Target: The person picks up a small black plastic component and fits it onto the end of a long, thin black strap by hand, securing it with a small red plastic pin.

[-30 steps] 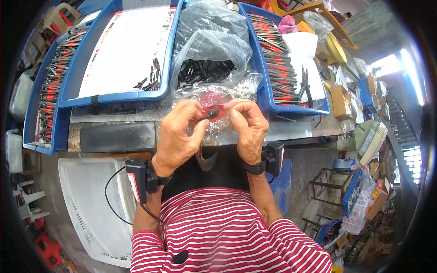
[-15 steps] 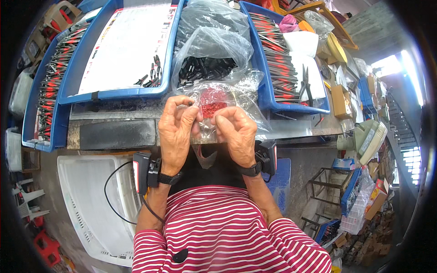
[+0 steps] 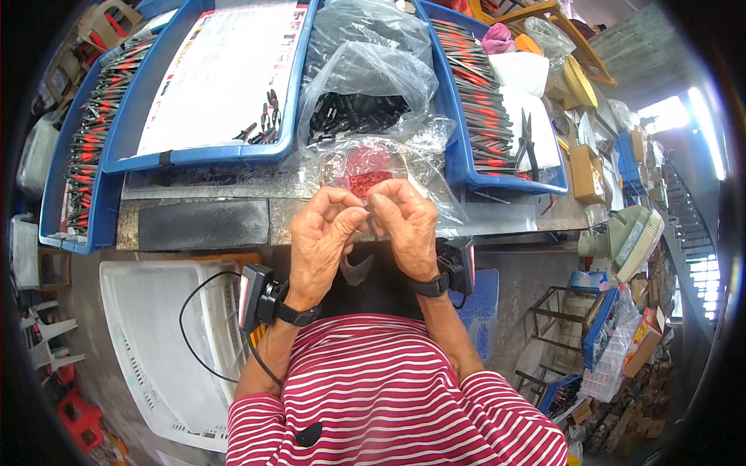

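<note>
My left hand (image 3: 321, 242) and my right hand (image 3: 408, 229) meet at their fingertips just over the table's front edge. Both are closed in a pinch. A small black part (image 3: 366, 219) shows a little between the left fingertips; whatever the right fingers pinch is too small to make out. Right behind the hands, small red pieces (image 3: 368, 165) lie in a clear plastic container. Farther back, an open clear bag (image 3: 369, 66) holds many black parts (image 3: 351, 115).
A blue tray (image 3: 203, 160) at left holds white paper and several loose black parts (image 3: 269, 116). Beyond it, another blue tray (image 3: 93, 247) holds red-and-black tools. The right blue tray (image 3: 513, 186) has similar tools (image 3: 475, 97) and pliers (image 3: 528, 144). A dark mat (image 3: 203, 225) lies near the edge.
My left hand, holding the small black part, has moved right and down to meet the right hand. The fingertips, formerly apart, now touch.
</note>
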Demonstrator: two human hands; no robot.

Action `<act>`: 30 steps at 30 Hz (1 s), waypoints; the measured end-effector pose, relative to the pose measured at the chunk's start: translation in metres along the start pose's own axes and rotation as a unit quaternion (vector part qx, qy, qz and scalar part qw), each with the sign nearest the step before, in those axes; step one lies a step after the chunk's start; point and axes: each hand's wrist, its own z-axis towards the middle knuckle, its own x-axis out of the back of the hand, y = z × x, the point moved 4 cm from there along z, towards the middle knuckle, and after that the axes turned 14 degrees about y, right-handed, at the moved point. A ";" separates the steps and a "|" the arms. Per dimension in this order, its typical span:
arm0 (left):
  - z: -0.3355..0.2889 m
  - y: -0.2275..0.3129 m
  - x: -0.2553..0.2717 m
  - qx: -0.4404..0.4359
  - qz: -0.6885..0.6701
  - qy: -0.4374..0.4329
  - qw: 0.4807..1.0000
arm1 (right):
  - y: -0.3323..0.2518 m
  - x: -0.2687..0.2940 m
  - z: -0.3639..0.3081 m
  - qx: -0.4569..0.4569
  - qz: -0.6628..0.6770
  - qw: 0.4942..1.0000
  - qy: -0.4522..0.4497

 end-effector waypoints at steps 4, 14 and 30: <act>-0.001 -0.004 0.000 -0.001 -0.015 -0.046 0.999 | 0.001 -0.001 -0.002 0.024 -0.034 0.999 -0.007; -0.004 -0.002 0.001 -0.001 0.002 -0.060 0.998 | -0.002 0.000 -0.005 0.056 -0.051 0.997 -0.003; -0.008 0.000 0.001 -0.008 0.009 -0.005 1.000 | -0.012 -0.004 -0.011 0.153 -0.096 0.983 0.004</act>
